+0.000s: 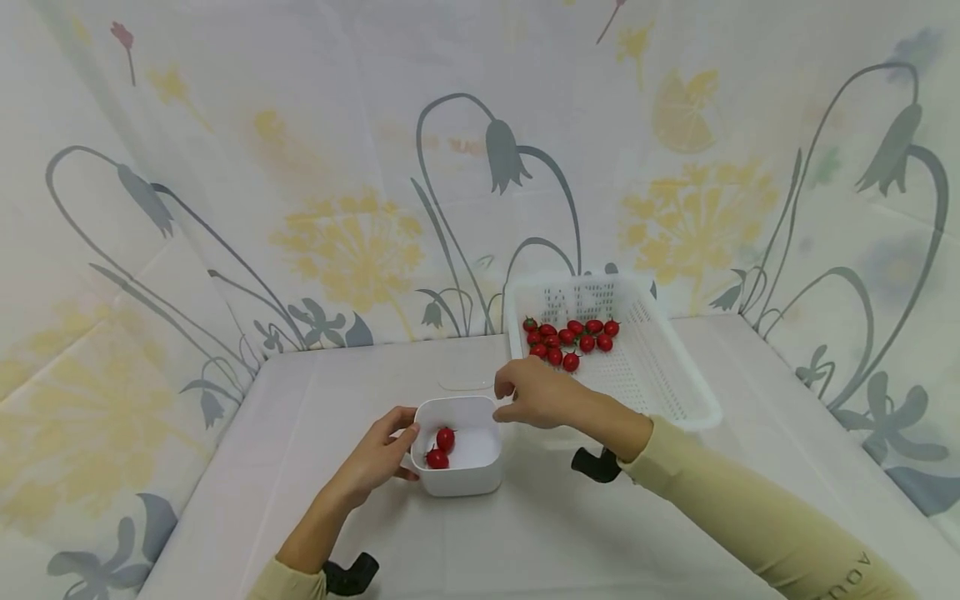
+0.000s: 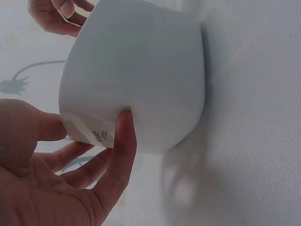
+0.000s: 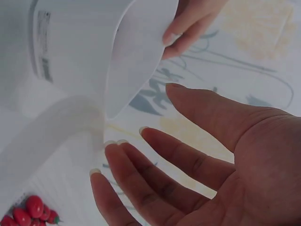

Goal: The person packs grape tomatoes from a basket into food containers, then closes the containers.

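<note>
A square white plastic container stands upright on the covered table, with two cherry tomatoes lying inside at its left. My left hand holds it by the left side; the left wrist view shows the thumb at the rim and the other fingers against the outer wall. Just off the right rim is my right hand, fingers loosely bent and spread from the thumb, holding nothing in the right wrist view. Behind it, several red cherry tomatoes lie in a white perforated basket.
A pale cloth covers the table, and a flower-printed sheet hangs behind it. The basket stands at the back right, against that sheet. Both wrists carry black mounts. A printed label marks the container's outer wall.
</note>
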`<action>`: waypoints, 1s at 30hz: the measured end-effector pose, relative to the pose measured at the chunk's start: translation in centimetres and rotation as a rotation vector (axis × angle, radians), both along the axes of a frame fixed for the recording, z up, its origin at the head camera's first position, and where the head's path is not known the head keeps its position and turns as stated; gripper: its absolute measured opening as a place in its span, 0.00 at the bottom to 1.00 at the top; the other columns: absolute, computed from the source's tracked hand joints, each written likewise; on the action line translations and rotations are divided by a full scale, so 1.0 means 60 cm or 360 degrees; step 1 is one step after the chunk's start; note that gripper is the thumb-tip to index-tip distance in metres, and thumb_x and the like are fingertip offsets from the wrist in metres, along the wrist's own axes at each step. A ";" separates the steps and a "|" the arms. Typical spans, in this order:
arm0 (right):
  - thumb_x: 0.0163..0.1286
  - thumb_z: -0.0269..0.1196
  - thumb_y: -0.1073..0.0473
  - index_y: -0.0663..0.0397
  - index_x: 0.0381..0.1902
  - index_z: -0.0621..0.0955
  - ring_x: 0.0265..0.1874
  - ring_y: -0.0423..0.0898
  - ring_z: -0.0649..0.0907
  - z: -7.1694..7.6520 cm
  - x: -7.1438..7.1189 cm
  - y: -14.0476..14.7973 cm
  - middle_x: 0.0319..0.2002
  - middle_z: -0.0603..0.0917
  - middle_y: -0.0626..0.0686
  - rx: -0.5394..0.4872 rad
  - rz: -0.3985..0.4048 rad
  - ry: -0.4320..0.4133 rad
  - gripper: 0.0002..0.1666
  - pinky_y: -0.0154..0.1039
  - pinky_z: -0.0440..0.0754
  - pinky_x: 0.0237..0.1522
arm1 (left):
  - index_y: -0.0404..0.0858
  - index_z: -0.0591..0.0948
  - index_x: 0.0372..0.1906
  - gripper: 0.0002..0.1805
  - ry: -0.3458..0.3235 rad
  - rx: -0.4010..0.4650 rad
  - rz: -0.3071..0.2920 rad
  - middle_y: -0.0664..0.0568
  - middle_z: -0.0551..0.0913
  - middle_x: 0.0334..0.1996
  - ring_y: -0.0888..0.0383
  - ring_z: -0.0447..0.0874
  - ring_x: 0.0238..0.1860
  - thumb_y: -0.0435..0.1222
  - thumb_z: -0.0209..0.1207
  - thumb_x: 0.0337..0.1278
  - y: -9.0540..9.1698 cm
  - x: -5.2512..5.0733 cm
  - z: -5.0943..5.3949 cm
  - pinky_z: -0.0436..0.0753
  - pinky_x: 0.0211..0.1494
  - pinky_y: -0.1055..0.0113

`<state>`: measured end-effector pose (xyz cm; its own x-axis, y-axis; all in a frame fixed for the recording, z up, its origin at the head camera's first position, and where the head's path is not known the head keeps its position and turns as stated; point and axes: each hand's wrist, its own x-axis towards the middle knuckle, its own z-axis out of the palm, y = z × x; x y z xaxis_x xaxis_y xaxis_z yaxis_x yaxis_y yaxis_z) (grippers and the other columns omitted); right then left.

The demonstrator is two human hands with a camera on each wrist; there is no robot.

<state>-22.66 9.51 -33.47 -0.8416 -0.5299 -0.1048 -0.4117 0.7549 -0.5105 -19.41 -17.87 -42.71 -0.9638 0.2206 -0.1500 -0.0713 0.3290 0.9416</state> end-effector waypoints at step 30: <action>0.68 0.68 0.54 0.71 0.53 0.81 0.45 0.57 0.82 0.001 -0.115 0.149 0.48 0.85 0.65 0.0020 -0.0277 0.0036 0.25 0.50 0.83 0.45 | 0.35 0.73 0.67 0.19 0.0010 -0.0031 0.0028 0.37 0.73 0.67 0.40 0.81 0.56 0.36 0.52 0.78 0.002 0.001 -0.001 0.90 0.37 0.53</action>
